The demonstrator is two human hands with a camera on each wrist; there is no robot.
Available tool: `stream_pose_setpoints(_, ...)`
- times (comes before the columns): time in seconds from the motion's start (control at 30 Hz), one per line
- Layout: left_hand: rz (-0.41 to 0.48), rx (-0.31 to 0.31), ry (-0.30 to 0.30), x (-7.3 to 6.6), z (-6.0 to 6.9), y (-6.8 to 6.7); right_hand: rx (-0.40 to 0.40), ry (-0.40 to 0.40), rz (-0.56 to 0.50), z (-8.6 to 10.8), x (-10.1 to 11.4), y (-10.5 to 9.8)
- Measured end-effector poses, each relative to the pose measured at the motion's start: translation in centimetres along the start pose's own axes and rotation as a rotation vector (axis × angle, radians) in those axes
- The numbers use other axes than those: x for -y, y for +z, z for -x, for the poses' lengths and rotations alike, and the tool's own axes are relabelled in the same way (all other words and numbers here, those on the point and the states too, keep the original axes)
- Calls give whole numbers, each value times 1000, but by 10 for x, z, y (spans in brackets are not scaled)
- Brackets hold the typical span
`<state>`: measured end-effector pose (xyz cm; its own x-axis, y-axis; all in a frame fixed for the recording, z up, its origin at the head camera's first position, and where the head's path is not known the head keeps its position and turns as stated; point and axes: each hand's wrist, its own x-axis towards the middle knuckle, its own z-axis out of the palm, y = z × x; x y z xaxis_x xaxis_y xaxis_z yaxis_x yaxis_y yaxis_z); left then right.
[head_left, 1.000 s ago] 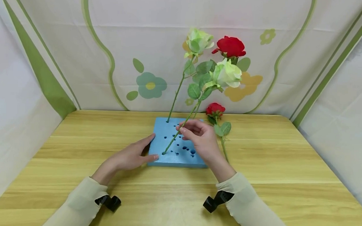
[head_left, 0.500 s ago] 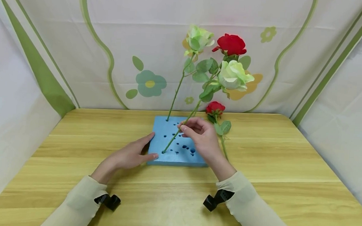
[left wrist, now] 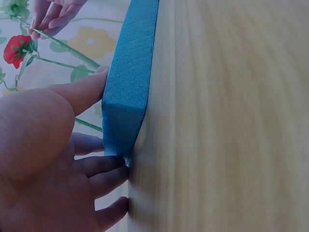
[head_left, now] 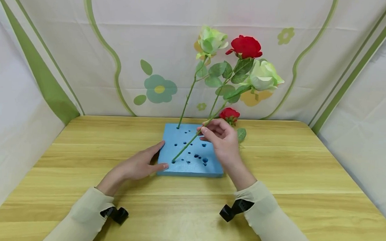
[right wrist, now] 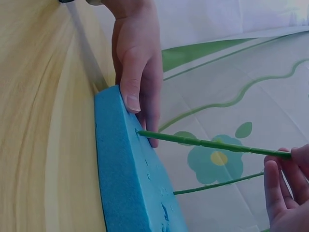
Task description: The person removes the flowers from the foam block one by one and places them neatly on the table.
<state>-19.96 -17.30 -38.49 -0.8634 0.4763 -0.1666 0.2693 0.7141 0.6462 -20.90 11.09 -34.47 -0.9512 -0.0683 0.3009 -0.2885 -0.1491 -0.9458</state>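
Observation:
A blue foam block with several holes lies on the table. My left hand rests at its left side, thumb on the top near the front corner; the left wrist view shows the thumb and fingers around that corner. My right hand pinches the green stem of a pale rose between thumb and fingers. That stem's lower end is in a hole near the block's front left corner, and it leans to the right. Another pale rose and a red rose stand behind.
A second red rose lies on the table right of the block, partly hidden by my right hand. Behind the table hangs a white curtain with a flower print. Each wrist carries a small black camera.
My right hand has moved right and slightly away from me, tilting the pale rose further to the right. The left hand has stayed at the block.

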Motion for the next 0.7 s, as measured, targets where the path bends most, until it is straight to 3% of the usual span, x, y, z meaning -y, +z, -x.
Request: stream_pose_setpoints(0.7,11,0,-13,-1,0,1,-205,43,-151,-9,11,-32)
